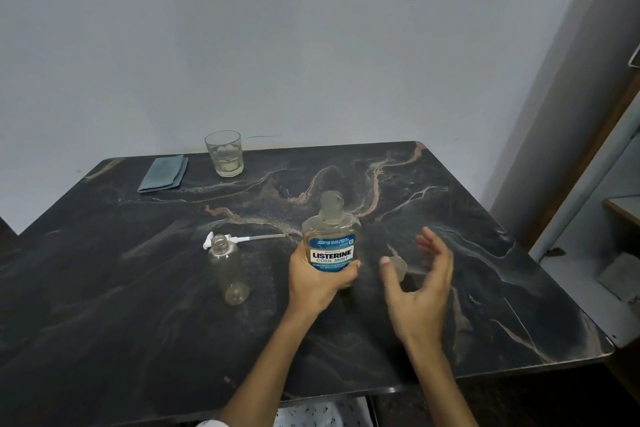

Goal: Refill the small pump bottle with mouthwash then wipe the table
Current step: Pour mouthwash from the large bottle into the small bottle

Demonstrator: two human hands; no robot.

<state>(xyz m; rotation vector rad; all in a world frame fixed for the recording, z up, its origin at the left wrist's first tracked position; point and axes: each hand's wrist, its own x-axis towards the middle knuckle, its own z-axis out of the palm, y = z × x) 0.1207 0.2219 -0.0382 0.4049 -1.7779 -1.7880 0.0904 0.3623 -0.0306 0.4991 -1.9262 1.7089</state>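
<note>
a drinking glass (pixel 224 153) with pale liquid stands near the wall (pixel 277 28).

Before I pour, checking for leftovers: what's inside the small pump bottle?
The small pump bottle stands open and looks nearly empty, its clear walls faintly yellowish. Whether a thin film sits at its base cannot be told.

Left hand (pixel 317 282) grips mouthwash btl (pixel 331 246) (upright); right hand (pixel 420 288) open.

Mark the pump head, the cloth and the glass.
pump head (pixel 221 239): head view, white collar beside the nozzle, lying on the table.
cloth (pixel 163 173): head view, middle of the folded top face.
glass (pixel 225 154): head view, side wall near mid-height.
</note>
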